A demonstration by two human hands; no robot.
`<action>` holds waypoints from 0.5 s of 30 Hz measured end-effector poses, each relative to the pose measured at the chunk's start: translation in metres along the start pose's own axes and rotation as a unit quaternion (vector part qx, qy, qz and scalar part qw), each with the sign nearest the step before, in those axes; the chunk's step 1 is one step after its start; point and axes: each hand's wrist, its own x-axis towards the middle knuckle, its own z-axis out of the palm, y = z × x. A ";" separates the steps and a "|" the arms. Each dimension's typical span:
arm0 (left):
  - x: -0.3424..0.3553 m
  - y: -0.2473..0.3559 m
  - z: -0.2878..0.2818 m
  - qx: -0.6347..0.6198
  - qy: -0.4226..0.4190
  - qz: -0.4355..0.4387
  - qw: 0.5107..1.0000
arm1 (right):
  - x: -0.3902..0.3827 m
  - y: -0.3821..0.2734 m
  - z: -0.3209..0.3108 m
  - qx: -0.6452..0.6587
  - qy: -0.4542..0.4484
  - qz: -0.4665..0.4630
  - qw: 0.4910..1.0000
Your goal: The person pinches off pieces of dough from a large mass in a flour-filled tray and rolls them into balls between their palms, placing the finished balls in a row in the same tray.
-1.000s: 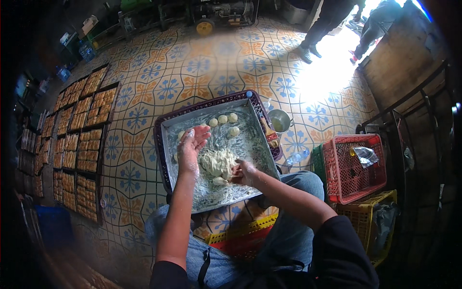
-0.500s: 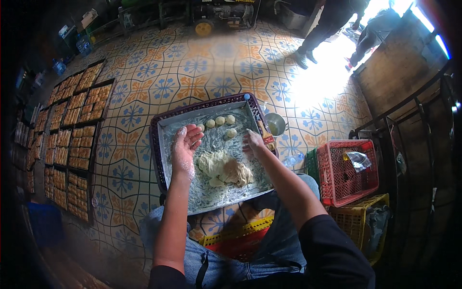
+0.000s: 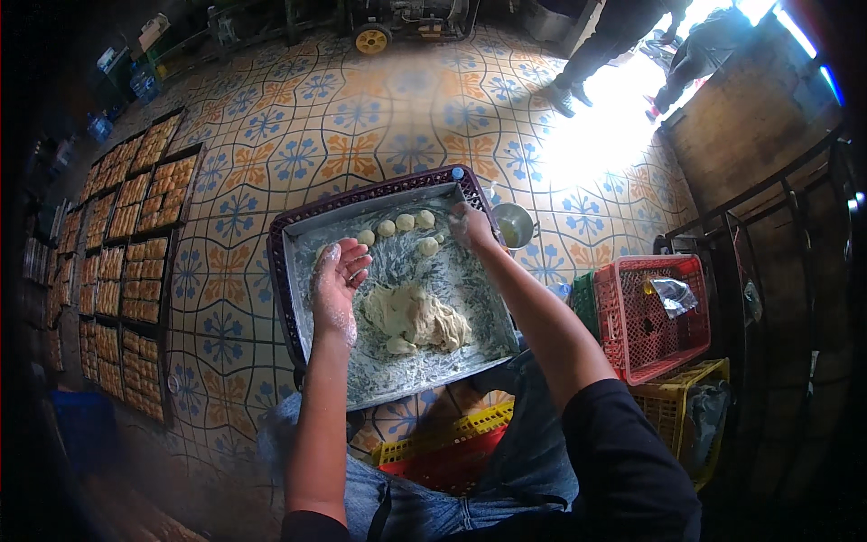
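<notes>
Head view. Item: one irregular lump of pale cream dough (image 3: 417, 318), slack and wrinkled, lying in the near-middle of a large rectangular grey metal tray (image 3: 406, 375) dusted with flour. Probable handling: soft, stretchy, fairly weighty for its bulk, apt to sag and tear; tacky inside, slippery where floured. Suggested hold: floured fingers under both sides for the whole, a pinch at the edge for a portion.

Related items: a row of four small round white dough balls (image 3: 405, 222) at the tray's far side, and one single ball (image 3: 427, 246) just nearer; likely light and easily dented, best lifted with loose fingertips.

Hands: left hand (image 3: 340, 282) flour-coated, above the tray's left part, palm turned inward, fingers loosely spread, nothing seen in it. Right hand (image 3: 470, 226) at the far right corner, fingers bent and blurred; whether they pinch anything cannot be told.

Support: dark purple plastic crate (image 3: 366, 196), its rim showing around the tray.

Room: floor of cream, orange and blue patterned tiles (image 3: 397, 99); round metal pot (image 3: 517, 224) beside the crate; red plastic crate (image 3: 664, 357) to the right; trays of golden-brown baked pieces (image 3: 144, 275) to the left; two people near the bright far-right opening.
</notes>
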 end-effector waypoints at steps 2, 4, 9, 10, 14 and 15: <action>0.001 0.000 0.006 -0.003 -0.006 0.001 1.000 | -0.001 0.016 -0.007 0.048 -0.046 -0.005 0.998; 0.003 -0.002 0.011 -0.005 -0.015 0.001 1.000 | 0.001 0.033 -0.004 0.097 -0.092 -0.010 0.991; 0.000 0.004 -0.005 0.011 0.008 0.010 1.000 | -0.008 -0.005 0.023 -0.144 -0.115 -0.098 0.978; 0.004 0.000 0.008 0.004 -0.008 0.005 1.000 | -0.002 0.025 0.019 -0.169 -0.064 -0.175 0.968; 0.008 -0.004 0.010 -0.001 -0.012 0.002 1.000 | 0.003 0.034 0.016 -0.184 -0.053 -0.190 0.963; 0.009 -0.005 0.011 -0.002 -0.014 -0.001 1.000 | 0.004 0.037 0.013 -0.182 -0.052 -0.187 0.964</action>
